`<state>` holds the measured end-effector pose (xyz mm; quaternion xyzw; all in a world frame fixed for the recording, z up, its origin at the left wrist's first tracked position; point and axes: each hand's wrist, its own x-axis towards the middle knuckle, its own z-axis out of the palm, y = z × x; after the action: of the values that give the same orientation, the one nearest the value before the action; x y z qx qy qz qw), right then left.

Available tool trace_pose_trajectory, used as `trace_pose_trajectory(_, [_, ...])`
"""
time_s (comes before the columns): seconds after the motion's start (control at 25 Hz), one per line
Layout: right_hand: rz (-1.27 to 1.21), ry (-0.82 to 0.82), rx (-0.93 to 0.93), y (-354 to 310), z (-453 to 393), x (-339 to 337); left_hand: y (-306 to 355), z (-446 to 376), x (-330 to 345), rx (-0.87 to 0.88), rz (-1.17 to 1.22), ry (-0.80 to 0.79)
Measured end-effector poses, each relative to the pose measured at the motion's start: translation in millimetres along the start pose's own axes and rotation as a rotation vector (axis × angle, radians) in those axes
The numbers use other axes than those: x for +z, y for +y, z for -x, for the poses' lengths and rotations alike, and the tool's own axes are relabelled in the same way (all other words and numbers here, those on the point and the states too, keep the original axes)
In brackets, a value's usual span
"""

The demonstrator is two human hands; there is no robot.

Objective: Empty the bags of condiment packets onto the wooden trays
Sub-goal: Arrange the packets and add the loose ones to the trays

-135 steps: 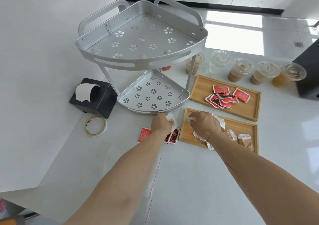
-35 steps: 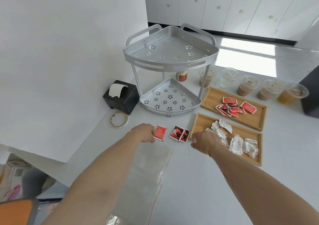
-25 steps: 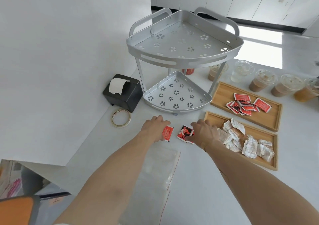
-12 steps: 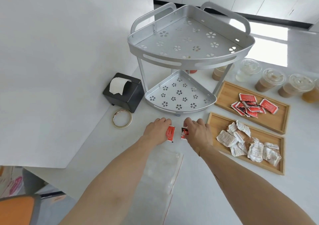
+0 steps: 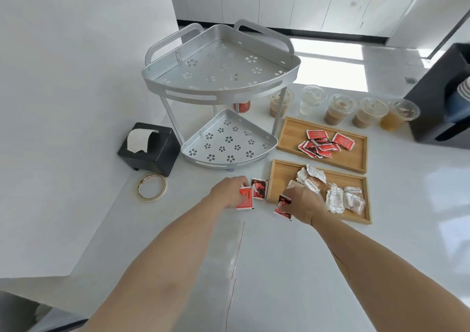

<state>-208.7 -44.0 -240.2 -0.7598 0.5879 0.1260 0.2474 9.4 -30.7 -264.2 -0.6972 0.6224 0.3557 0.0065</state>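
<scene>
Two wooden trays lie right of centre on the white counter. The far tray [image 5: 361, 153] holds a pile of red packets [image 5: 324, 143]. The near tray [image 5: 279, 176] holds several crumpled white and brown packets [image 5: 335, 197]. My left hand [image 5: 229, 194] pinches a red packet [image 5: 245, 199] just above the counter. My right hand [image 5: 302, 202] grips another red and black packet [image 5: 283, 205] in front of the near tray's left end. A third red packet [image 5: 259, 189] lies flat between my hands. An empty clear bag [image 5: 236, 268] with a red seal line lies under my forearms.
A two-tier silver corner rack [image 5: 221, 77] stands behind my hands. A black tissue box [image 5: 150, 148] and a tape roll [image 5: 151, 187] sit to the left. Several lidded drink cups [image 5: 340, 109] line the back, with a black appliance [image 5: 437, 97] at far right.
Both hands closed on loose red packets beside the near tray. My right hand has pulled its packet back toward me; one packet stays on the counter.
</scene>
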Motion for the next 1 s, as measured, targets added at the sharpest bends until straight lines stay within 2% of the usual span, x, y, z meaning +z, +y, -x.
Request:
trace_pose_trajectory(0.32, [-0.065, -0.090, 0.150, 50.3, 26.2, 20.7, 30.9, -33.1, 15.9, 0.041, -0.225, -0.040])
trace_pose_trajectory(0.44, [-0.094, -0.043, 0.178, 57.8, 34.2, 29.2, 32.9, -38.0, 21.0, 0.056, -0.294, -0.031])
trace_pose_trajectory(0.56, [-0.098, 0.037, 0.218, 59.3, 41.4, 34.3, 36.9, -34.6, 22.6, 0.028, -0.253, -0.009])
trace_pose_trajectory(1.0, [-0.057, 0.102, 0.219, 51.4, 56.4, 24.4, 39.6, 4.5, 31.6, 0.029, -0.131, 0.281])
